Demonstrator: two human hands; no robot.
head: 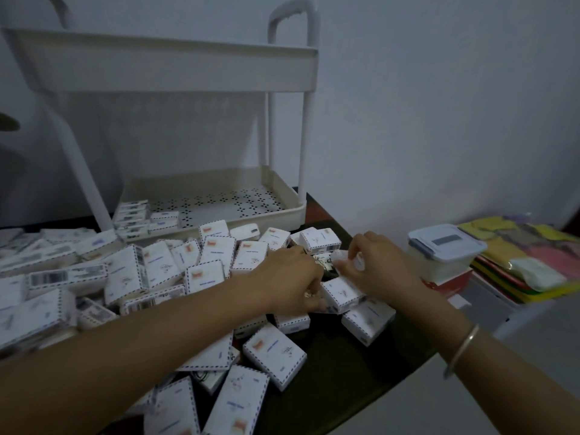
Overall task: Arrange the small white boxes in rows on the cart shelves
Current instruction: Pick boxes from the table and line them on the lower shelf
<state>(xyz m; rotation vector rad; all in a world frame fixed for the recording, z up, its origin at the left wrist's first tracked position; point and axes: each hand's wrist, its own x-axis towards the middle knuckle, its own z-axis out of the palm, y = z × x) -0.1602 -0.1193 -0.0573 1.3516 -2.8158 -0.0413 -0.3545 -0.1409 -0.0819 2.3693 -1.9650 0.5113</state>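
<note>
Indoors, at a dark table (361, 381) set against a pale wall, both my hands work at the right-hand edge of a heap of small white boxes (150, 271). My left hand (292, 277) reaches in from the lower left, knuckles up, its fingers curled down among the boxes; whether they have closed on one I cannot tell, since the fingertips are hidden. My right hand (373, 262), a thin bangle (461, 350) on its forearm, is pinched around something small and white at its fingertips, too blurred to name with certainty. One box (340, 293) lies just below and between the two hands, touching the left fingers, and another (320, 240) sits just beyond them. Most of the heap spreads away to the left of my left arm, with more boxes lying loose under and in front of that arm, toward me. Behind the heap stands a white two-tier cart (282, 61); on its perforated lower shelf (292, 211), a few boxes (138, 219) are lined up at the left end, well apart from both hands. To the right of my right hand sits a clear lidded container (445, 249), beside a stack of coloured sheets (533, 262).
</note>
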